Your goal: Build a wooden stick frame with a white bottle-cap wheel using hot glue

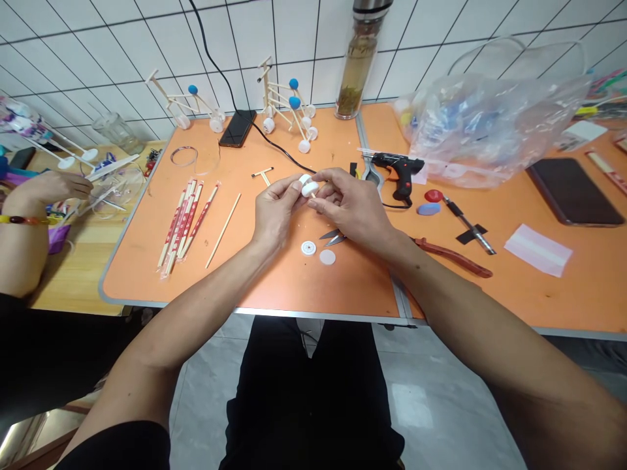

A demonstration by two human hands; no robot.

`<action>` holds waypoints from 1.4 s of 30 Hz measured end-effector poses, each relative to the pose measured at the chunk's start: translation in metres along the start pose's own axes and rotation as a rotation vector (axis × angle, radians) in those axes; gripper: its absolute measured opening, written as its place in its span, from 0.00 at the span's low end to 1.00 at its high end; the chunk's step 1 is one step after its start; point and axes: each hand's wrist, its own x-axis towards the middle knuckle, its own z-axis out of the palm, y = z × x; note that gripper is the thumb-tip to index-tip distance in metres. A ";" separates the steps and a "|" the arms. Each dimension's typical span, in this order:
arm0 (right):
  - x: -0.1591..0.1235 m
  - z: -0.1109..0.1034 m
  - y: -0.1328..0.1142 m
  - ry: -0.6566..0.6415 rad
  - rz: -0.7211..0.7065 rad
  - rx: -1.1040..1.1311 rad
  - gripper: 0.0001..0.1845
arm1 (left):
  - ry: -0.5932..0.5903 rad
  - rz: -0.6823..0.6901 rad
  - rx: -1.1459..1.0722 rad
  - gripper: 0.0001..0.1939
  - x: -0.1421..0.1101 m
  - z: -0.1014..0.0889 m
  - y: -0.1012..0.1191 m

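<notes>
Pinching small white wheels (309, 190) between thumb and fingers of my left hand (277, 207), I hold them above the middle of the surface (274, 281). My right hand (350, 203) meets them from 3 o'clock, fingertips around the short wooden stick (314, 195) there; I cannot tell whether they grip it. I judge this a fitting step, calling next for a steady left pinch and small right-hand adjustment. At 6 o'clock lie a ribbed white disc (308, 248) and a plain one; at 5, scissors (336, 241) crowd my right hand. Seven o'clock offers bare room before the metal front edge (313, 314).
</notes>
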 end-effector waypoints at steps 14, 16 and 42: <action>-0.001 0.000 0.004 0.077 0.021 0.098 0.14 | 0.093 -0.190 -0.094 0.07 0.003 0.007 0.016; 0.000 0.001 0.003 0.069 0.068 0.201 0.12 | 0.084 -0.223 -0.122 0.08 0.004 0.008 0.020; 0.001 -0.013 0.000 -0.216 0.161 0.215 0.17 | -0.090 -0.363 0.160 0.06 0.003 0.005 0.034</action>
